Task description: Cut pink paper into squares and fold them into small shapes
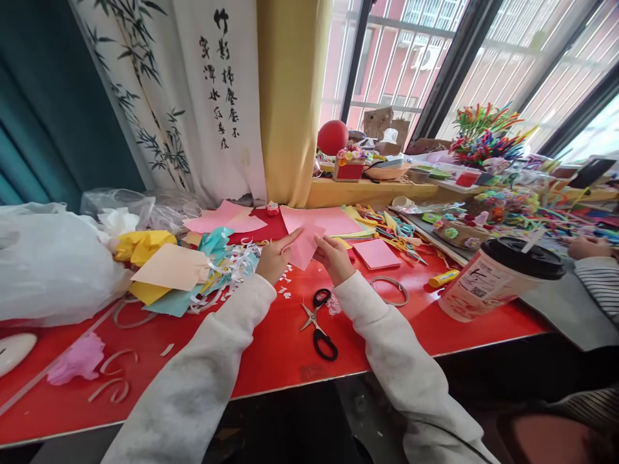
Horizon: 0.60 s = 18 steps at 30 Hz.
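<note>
Between my two hands is a small sheet of pink paper (305,248), raised a little above the red table and slightly blurred. My left hand (275,259) pinches its left edge, with the index finger stretched along the top. On the other side, the thumb and fingers of my right hand (334,256) grip the right edge. Black-handled scissors (315,323) lie on the table below my hands, blades partly apart. A stack of pink square paper (376,254) sits just right of my right hand. White paper snippets (284,283) are scattered near my left hand.
Crumpled colored paper and scraps (169,267) pile up at left beside a white plastic bag (53,264). A lidded paper cup (493,280), a yellow glue stick (443,278) and a ring (391,291) stand or lie at right. Another person's hand (587,247) is at far right.
</note>
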Available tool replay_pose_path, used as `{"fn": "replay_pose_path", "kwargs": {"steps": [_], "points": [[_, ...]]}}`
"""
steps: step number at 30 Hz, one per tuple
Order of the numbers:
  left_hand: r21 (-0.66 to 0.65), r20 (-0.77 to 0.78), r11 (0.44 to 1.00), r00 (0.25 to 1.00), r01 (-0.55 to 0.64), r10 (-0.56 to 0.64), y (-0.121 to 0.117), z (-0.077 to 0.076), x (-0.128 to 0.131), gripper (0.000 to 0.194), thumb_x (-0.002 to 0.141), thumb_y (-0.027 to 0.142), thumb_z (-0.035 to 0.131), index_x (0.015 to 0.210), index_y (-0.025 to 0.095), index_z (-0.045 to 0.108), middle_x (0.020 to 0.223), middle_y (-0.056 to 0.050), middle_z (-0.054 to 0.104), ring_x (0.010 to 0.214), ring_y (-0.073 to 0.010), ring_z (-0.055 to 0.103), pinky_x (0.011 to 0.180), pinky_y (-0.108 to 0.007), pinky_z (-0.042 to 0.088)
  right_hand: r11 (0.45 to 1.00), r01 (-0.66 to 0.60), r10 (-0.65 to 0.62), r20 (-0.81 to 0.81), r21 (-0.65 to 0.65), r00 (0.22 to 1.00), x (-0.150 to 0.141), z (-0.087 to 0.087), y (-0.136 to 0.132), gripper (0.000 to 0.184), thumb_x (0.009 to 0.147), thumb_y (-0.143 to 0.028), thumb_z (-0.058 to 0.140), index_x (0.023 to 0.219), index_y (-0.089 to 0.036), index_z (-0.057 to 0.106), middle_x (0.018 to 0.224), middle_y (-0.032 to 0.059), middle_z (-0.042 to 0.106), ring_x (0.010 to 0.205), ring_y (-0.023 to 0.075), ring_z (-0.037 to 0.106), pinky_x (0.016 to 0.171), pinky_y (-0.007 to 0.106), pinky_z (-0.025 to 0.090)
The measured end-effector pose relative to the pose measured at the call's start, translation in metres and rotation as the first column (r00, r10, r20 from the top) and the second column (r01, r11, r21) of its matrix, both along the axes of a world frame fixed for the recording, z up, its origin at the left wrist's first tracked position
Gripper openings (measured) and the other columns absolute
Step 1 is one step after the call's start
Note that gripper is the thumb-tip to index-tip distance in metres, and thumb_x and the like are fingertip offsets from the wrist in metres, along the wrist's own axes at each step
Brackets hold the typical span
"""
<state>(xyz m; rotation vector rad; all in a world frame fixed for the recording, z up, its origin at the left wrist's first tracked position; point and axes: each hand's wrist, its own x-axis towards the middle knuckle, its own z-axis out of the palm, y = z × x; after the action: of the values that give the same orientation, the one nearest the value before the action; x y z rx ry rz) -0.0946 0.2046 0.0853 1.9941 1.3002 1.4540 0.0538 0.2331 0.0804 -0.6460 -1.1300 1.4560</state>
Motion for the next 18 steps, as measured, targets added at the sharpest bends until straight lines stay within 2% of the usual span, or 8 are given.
{"fn": "replay_pose_path", "kwargs": {"steps": [2,5,9,11,13,15,16,18], "points": [[0.065,-0.168,0.998,0.986,0.006,0.005,0.0,-0.005,0.004,0.052,0.072,0.003,0.034,0.12,0.017,0.049,0.117,-0.005,0.055,0.109,-0.0175,0.049,0.095,-0.029,0.036,1.0,0.01,-0.01,0.006,0.015,1.0,-0.004,-0.002,-0.002,0.027,0.061,-0.038,0.066,0.079,-0.018,0.06,0.075,0.0004,0.065,0.07,0.013,0.062,0.067,0.025,0.051],[0.108,-0.366,0.994,0.928,-0.027,0.065,-0.001,-0.013,0.006,0.056,0.073,0.003,0.034,0.127,0.012,0.039,0.125,-0.013,0.045,0.113,-0.0213,0.044,0.095,-0.034,0.036,1.0,0.016,-0.016,0.01,0.012,1.0,-0.006,-0.005,-0.005,0.029,0.06,-0.04,0.066,0.076,-0.017,0.06,0.07,-0.0003,0.064,0.067,0.0128,0.061,0.065,0.026,0.051],[0.072,-0.506,0.994,0.856,-0.083,0.108,-0.009,-0.018,0.008,0.055,0.078,0.011,0.037,0.131,0.021,0.031,0.131,-0.013,0.035,0.109,-0.0258,0.046,0.086,-0.039,0.043,0.999,0.024,-0.026,0.06,0.022,0.998,-0.006,-0.008,-0.004,0.034,0.065,-0.049,0.059,0.073,-0.016,0.058,0.067,0.0001,0.061,0.06,0.0113,0.059,0.063,0.027,0.05],[0.018,-0.537,0.997,0.84,-0.08,0.077,-0.014,-0.017,0.009,0.058,0.078,0.024,0.046,0.133,0.025,0.027,0.135,-0.012,0.028,0.111,-0.0293,0.045,0.085,-0.041,0.042,0.998,0.047,-0.052,0.109,0.044,0.993,-0.005,-0.011,-0.001,0.034,0.063,-0.049,0.06,0.071,-0.016,0.057,0.065,-0.0007,0.06,0.057,0.0103,0.057,0.061,0.026,0.049],[-0.081,-0.478,0.997,0.877,0.0,-0.039,-0.016,-0.013,0.007,0.076,0.069,0.041,0.058,0.134,0.024,0.023,0.139,-0.013,0.022,0.119,-0.0324,0.035,0.09,-0.043,0.038,0.997,0.057,-0.065,0.139,0.059,0.988,-0.003,-0.012,0.002,0.034,0.06,-0.048,0.063,0.07,-0.016,0.057,0.062,-0.0018,0.059,0.056,0.0099,0.055,0.059,0.025,0.048],[-0.195,-0.263,0.973,0.949,0.124,-0.174,-0.014,-0.009,0.004,0.083,0.065,0.05,0.059,0.134,0.021,0.022,0.136,-0.014,0.028,0.122,-0.0298,0.032,0.093,-0.04,0.035,0.997,0.036,-0.047,0.159,0.069,0.986,-0.001,-0.012,0.003,0.034,0.058,-0.047,0.064,0.07,-0.017,0.057,0.062,-0.0022,0.059,0.056,0.0104,0.054,0.057,0.024,0.047],[-0.232,-0.105,0.959,0.976,0.163,-0.191,-0.011,-0.007,0.002,0.08,0.067,0.051,0.057,0.133,0.019,0.026,0.131,-0.014,0.037,0.119,-0.0274,0.037,0.092,-0.038,0.036,0.997,0.017,-0.029,0.172,0.074,0.985,-0.001,-0.011,0.003,0.034,0.057,-0.047,0.065,0.069,-0.017,0.057,0.062,-0.0022,0.059,0.057,0.0107,0.055,0.057,0.024,0.047],[-0.257,0.18,0.952,0.976,0.168,-0.124,-0.006,-0.005,-0.002,0.066,0.07,0.052,0.052,0.124,0.015,0.041,0.111,-0.013,0.056,0.102,-0.0227,0.053,0.085,-0.033,0.042,0.996,-0.036,0.019,0.199,0.084,0.98,-0.001,-0.009,0.0,0.034,0.056,-0.047,0.065,0.07,-0.017,0.058,0.063,-0.0016,0.06,0.059,0.0116,0.055,0.057,0.025,0.047]]}}
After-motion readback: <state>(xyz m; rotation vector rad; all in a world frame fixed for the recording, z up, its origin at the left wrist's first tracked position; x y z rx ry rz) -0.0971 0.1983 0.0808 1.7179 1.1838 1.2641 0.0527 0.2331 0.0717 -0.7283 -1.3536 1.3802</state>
